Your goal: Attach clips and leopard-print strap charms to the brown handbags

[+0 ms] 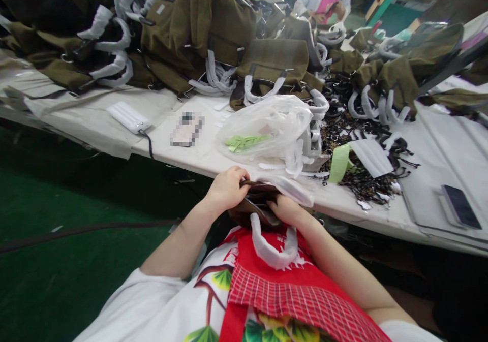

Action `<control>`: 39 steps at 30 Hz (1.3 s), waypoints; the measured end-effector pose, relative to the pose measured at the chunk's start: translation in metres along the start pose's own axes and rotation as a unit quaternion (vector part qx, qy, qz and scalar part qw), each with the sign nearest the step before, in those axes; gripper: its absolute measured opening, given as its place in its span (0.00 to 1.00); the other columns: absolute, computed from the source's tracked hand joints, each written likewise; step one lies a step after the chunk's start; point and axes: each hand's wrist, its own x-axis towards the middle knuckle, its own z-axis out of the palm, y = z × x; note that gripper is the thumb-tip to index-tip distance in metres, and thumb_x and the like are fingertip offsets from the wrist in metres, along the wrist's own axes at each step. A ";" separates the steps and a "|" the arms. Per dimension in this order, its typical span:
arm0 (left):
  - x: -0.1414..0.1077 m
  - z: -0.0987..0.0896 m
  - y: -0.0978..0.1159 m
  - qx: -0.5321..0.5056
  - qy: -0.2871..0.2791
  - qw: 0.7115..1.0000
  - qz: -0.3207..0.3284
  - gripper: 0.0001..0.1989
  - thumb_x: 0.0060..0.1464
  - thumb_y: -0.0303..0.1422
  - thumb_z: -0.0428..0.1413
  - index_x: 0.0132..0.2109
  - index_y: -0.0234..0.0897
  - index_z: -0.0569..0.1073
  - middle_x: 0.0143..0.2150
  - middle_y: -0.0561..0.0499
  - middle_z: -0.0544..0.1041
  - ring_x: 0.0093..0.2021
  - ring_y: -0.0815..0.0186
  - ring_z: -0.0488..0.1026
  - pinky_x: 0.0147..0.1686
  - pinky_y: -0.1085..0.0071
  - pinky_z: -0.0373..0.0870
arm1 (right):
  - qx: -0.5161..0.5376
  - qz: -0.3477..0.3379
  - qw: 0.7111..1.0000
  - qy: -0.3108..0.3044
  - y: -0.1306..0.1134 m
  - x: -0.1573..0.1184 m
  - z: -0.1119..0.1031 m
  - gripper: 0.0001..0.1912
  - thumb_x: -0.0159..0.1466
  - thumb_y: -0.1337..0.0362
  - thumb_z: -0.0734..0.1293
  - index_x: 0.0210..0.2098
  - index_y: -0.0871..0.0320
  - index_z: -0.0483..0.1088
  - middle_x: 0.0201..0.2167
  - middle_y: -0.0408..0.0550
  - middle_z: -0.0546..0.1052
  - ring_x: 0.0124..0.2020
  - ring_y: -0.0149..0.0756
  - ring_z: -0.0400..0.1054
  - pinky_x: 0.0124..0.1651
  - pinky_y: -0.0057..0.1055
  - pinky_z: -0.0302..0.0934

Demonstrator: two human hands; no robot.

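Note:
A brown handbag (pixel 244 211) with its zip mouth open rests against my red apron at the table's front edge. One of its handles (pixel 275 253), wrapped in white padding, hangs toward me. My left hand (pixel 227 188) pinches the bag's rim at the left end of the opening. The fingers of my right hand (pixel 285 209) reach inside the mouth on the right, so their tips are hidden and I cannot see what they touch. Just beyond the bag lies a clear plastic bag (pixel 267 128) with green slips in it.
Olive canvas bags (pixel 229 22) with wrapped handles are piled along the back of the table. A heap of small dark straps (pixel 366 179) lies to the right. A white power bank (pixel 128 117) and phones (pixel 460 206) rest nearby. Across the table a person (pixel 326 1) in a pink apron works.

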 end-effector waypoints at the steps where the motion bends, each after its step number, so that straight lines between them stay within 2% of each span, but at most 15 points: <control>1: 0.001 0.001 0.002 0.015 -0.023 1.000 0.000 0.07 0.54 0.31 0.54 0.39 0.39 0.76 0.40 0.47 0.80 0.41 0.58 0.76 0.39 0.68 0.68 | 0.090 0.038 0.995 -0.018 0.002 0.001 0.004 0.12 0.67 0.64 0.61 0.44 0.60 0.74 0.34 0.51 0.79 0.39 0.42 0.74 0.46 0.37 0.68; 3: 0.002 0.002 0.005 0.024 -0.063 0.998 0.007 0.07 0.55 0.30 0.52 0.39 0.39 0.74 0.37 0.47 0.80 0.39 0.58 0.76 0.37 0.67 0.67 | 0.229 0.101 0.967 -0.039 0.003 0.003 0.012 0.13 0.68 0.64 0.59 0.40 0.60 0.74 0.29 0.49 0.78 0.31 0.37 0.73 0.38 0.33 0.69; 6: 0.003 0.007 0.006 -0.028 -0.051 0.998 0.024 0.05 0.54 0.29 0.53 0.39 0.39 0.72 0.35 0.49 0.79 0.36 0.60 0.76 0.35 0.69 0.66 | 0.328 0.145 0.933 -0.028 0.003 0.006 0.019 0.11 0.66 0.66 0.59 0.36 0.60 0.73 0.28 0.47 0.77 0.24 0.32 0.68 0.29 0.28 0.65; 9: 0.002 0.014 0.002 -0.103 -0.005 0.994 0.019 0.04 0.50 0.29 0.54 0.36 0.38 0.70 0.31 0.53 0.77 0.31 0.64 0.73 0.31 0.71 0.64 | 0.381 0.166 0.909 -0.013 0.003 0.009 0.022 0.08 0.65 0.64 0.61 0.33 0.59 0.71 0.27 0.46 0.76 0.21 0.29 0.64 0.24 0.26 0.61; 11: 0.001 0.017 -0.001 -0.155 0.003 0.987 0.030 0.02 0.49 0.27 0.53 0.32 0.38 0.69 0.29 0.54 0.77 0.29 0.66 0.71 0.31 0.72 0.65 | 0.404 0.171 0.899 -0.010 0.004 0.010 0.024 0.09 0.65 0.63 0.61 0.33 0.59 0.70 0.25 0.45 0.75 0.20 0.28 0.61 0.22 0.25 0.57; 13: 0.000 0.017 -0.002 -0.189 -0.008 0.980 0.059 0.06 0.48 0.24 0.51 0.30 0.38 0.71 0.31 0.54 0.78 0.31 0.67 0.73 0.34 0.72 0.67 | 0.416 0.170 0.893 -0.009 0.004 0.010 0.026 0.09 0.65 0.62 0.60 0.33 0.60 0.70 0.24 0.44 0.74 0.20 0.27 0.60 0.21 0.24 0.55; 15: -0.001 0.016 -0.001 -0.167 -0.031 0.980 0.104 0.12 0.49 0.22 0.48 0.31 0.38 0.76 0.36 0.53 0.80 0.38 0.66 0.75 0.42 0.71 0.70 | 0.414 0.169 0.895 -0.011 0.004 0.011 0.028 0.11 0.66 0.62 0.59 0.34 0.59 0.70 0.23 0.42 0.73 0.19 0.27 0.59 0.21 0.24 0.53; 18: -0.002 0.013 0.004 -0.029 -0.079 0.984 0.157 0.19 0.52 0.21 0.48 0.40 0.41 0.82 0.47 0.50 0.80 0.48 0.61 0.74 0.52 0.66 0.68 | 0.379 0.162 0.911 -0.023 0.002 0.011 0.028 0.13 0.66 0.61 0.58 0.31 0.59 0.71 0.19 0.41 0.71 0.18 0.29 0.60 0.21 0.26 0.54; 21: -0.002 0.012 0.009 0.086 -0.090 0.980 0.154 0.21 0.56 0.24 0.48 0.51 0.41 0.79 0.52 0.44 0.77 0.50 0.55 0.73 0.53 0.62 0.68 | 0.306 0.132 0.943 -0.021 -0.002 0.008 0.024 0.12 0.65 0.62 0.61 0.31 0.59 0.73 0.18 0.43 0.71 0.20 0.33 0.64 0.25 0.31 0.59; 24: -0.001 0.014 0.009 0.089 -0.089 0.982 0.139 0.23 0.58 0.24 0.46 0.57 0.41 0.75 0.54 0.43 0.76 0.51 0.56 0.74 0.53 0.62 0.69 | 0.241 0.092 0.966 0.022 -0.007 0.001 0.015 0.07 0.63 0.66 0.65 0.37 0.59 0.76 0.30 0.48 0.78 0.33 0.40 0.72 0.41 0.37 0.66; 27: -0.001 0.013 0.007 0.060 -0.099 0.985 0.128 0.25 0.57 0.23 0.46 0.57 0.42 0.74 0.55 0.45 0.75 0.52 0.58 0.75 0.55 0.66 0.69 | 0.116 0.011 0.990 0.081 -0.010 -0.006 0.009 0.15 0.62 0.68 0.66 0.48 0.56 0.75 0.45 0.51 0.79 0.48 0.44 0.72 0.54 0.39 0.62; 29: -0.001 0.012 0.008 0.051 -0.109 0.984 0.132 0.25 0.57 0.23 0.45 0.57 0.42 0.74 0.55 0.46 0.75 0.51 0.59 0.75 0.55 0.66 0.69 | 0.001 -0.057 0.996 0.074 -0.010 -0.007 0.007 0.20 0.64 0.68 0.65 0.55 0.55 0.72 0.48 0.51 0.79 0.47 0.44 0.73 0.53 0.38 0.63; 31: -0.002 0.010 0.010 0.047 -0.117 0.981 0.146 0.26 0.57 0.22 0.45 0.58 0.42 0.73 0.57 0.46 0.74 0.53 0.59 0.75 0.55 0.66 0.69 | -0.062 -0.090 0.993 0.045 -0.011 -0.004 0.006 0.21 0.64 0.70 0.65 0.56 0.57 0.71 0.47 0.51 0.79 0.44 0.43 0.73 0.50 0.36 0.65; 35: -0.009 0.007 0.011 0.060 -0.108 0.980 0.156 0.28 0.55 0.21 0.46 0.61 0.39 0.71 0.63 0.45 0.70 0.56 0.58 0.73 0.57 0.65 0.69 | -0.121 -0.085 0.989 0.009 -0.021 -0.005 -0.001 0.12 0.68 0.66 0.64 0.47 0.61 0.76 0.40 0.52 0.81 0.38 0.39 0.73 0.44 0.32 0.64; 39: -0.016 -0.004 -0.003 0.070 -0.069 0.988 0.117 0.27 0.54 0.21 0.46 0.60 0.39 0.71 0.67 0.45 0.64 0.56 0.57 0.74 0.58 0.63 0.69 | -0.149 -0.115 0.982 -0.003 -0.039 -0.034 -0.021 0.11 0.69 0.61 0.63 0.38 0.59 0.75 0.36 0.51 0.79 0.39 0.39 0.72 0.43 0.31 0.62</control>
